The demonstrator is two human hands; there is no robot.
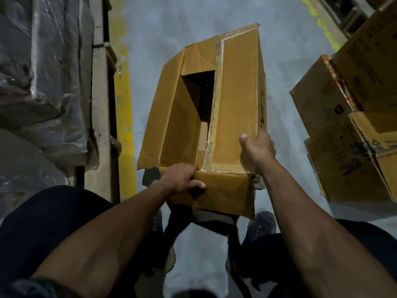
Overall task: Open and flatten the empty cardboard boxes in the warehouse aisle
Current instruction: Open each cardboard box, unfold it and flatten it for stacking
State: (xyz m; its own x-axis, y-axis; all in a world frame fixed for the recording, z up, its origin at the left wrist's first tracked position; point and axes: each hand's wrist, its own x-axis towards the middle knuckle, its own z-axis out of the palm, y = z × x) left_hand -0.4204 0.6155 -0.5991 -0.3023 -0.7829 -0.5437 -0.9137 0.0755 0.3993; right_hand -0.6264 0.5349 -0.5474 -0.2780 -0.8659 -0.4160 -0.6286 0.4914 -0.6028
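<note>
So the box (214,117) was sitting in the middle of the aisle on the grey floor (150,29), right in front of the shoes (261,227), its top partly open: left flap (169,117) swung out, right flap (238,104) lying mostly flat with a strip of tape (216,100) along its inner edge, dark gap between them.

Left hand (182,179) was on the near edge of the box. Its fingers (189,167) were curled over the rim and down into the opening, thumb (197,184) pressed on the outside of the near flap (225,190), so it was pinching that cardboard edge.

Right hand (257,147) gripped the near right corner, thumb up on top of the right flap, the other fingers wrapped round the outside wall where I couldn't see them.

To the right, a stack of other boxes (348,125), well apart from mine. On the left, a pallet (101,104) with plastic-wrapped stuff (43,82), and a yellow line (124,104) painted on the floor beside it.
</note>
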